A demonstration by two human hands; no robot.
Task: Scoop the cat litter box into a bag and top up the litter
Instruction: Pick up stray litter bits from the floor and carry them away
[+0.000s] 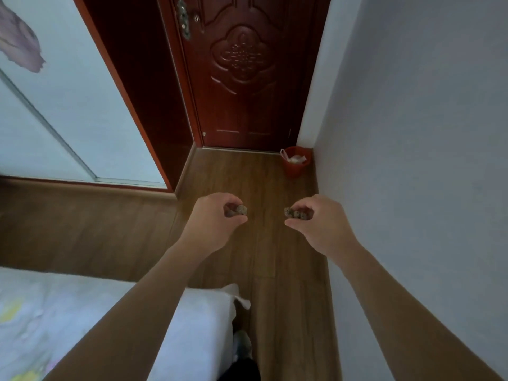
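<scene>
Both my arms reach forward over a wooden floor. My left hand [217, 218] pinches a small brown-grey speckled clump [237, 210] between thumb and fingers. My right hand [319, 220] pinches a similar clump [296, 213]. The two hands hang side by side, a short gap apart, well above the floor. A small red bin [297, 167] with a white bag liner and white scraps inside stands on the floor ahead, in the corner by the right wall. No litter box, scoop or litter sack is in view.
A dark red carved door [242, 78], shut, closes the narrow passage ahead. A grey wall [412, 160] runs along the right. A sliding wardrobe panel [55, 105] is at the left. A bed with white bedding [96, 320] fills the lower left. My foot [243, 345] shows beside it.
</scene>
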